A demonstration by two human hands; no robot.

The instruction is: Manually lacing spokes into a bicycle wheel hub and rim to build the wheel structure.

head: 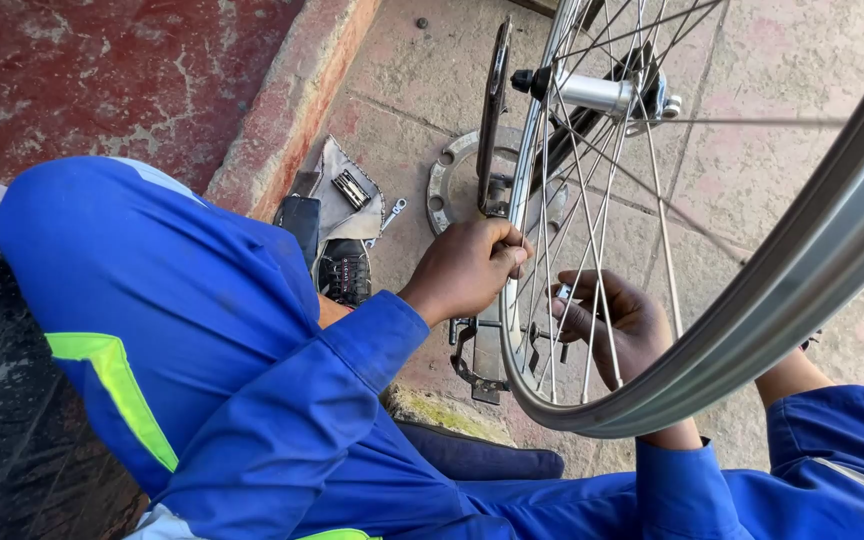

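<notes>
Paved stone floor [782, 60], red kerb [287, 110]; left hand [467, 268] clenched on wheel rim [752, 310], right hand [612, 325] pinching spoke [592, 300].

The worn pinkish stone-slab floor [422, 90] carries a round grey metal stand base with holes [449, 180]. Just left of that base lie a small silver spanner [392, 209] and a grey cloth [337, 205], with a black multi-tool [351, 187] on it. A red-painted raised kerb [287, 110] lies farther left.
</notes>
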